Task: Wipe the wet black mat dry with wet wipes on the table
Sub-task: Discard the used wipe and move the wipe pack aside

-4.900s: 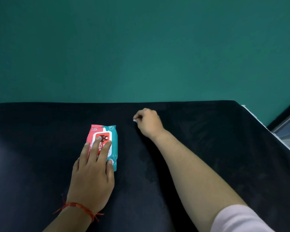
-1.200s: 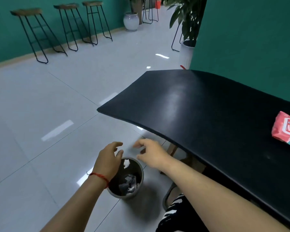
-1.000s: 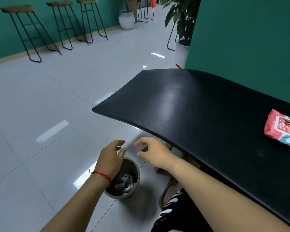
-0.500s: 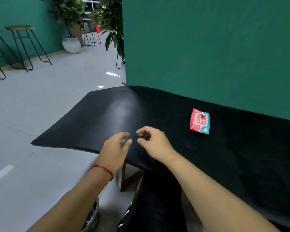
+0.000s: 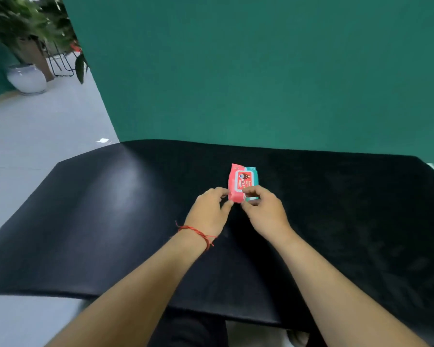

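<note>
The wet wipes pack (image 5: 243, 180) lies on the black mat (image 5: 115, 221), and the left hand (image 5: 209, 211) and right hand (image 5: 267, 212), close together, pinch its near end.

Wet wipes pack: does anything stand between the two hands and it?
Nothing visible does. The left hand and the right hand both pinch the near end of the wet wipes pack, which lies flat on the black mat.

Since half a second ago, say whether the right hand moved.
Yes. The right hand went from the black mat's near edge to the wipes pack, fingers at its near end.
</note>
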`<action>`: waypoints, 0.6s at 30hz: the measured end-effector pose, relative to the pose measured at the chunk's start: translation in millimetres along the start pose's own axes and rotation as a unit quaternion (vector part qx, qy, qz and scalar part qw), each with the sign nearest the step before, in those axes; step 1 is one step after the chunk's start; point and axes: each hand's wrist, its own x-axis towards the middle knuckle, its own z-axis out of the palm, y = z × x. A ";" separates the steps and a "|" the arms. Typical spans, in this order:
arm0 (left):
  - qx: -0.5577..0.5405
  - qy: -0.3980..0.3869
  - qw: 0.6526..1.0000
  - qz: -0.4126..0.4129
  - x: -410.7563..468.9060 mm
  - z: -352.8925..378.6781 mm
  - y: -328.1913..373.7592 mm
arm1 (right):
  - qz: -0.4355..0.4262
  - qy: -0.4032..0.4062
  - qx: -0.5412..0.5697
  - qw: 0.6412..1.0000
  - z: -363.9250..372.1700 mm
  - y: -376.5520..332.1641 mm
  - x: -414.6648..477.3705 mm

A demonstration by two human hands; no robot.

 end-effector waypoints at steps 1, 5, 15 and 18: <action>0.002 -0.005 1.000 -0.001 6.4 5.0 -1.5 | -0.002 0.007 -0.005 1.000 0.8 3.8 3.4; 0.025 -0.030 0.999 -0.026 47.1 44.1 -5.4 | 0.026 0.021 -0.024 0.999 -0.2 24.4 32.4; -0.013 -0.014 0.995 -0.099 66.1 93.9 -1.8 | 0.090 0.003 0.060 0.994 3.2 38.6 41.1; -0.046 -0.012 0.995 -0.092 36.9 93.7 -3.5 | 0.090 0.000 0.059 0.994 -1.4 38.6 23.5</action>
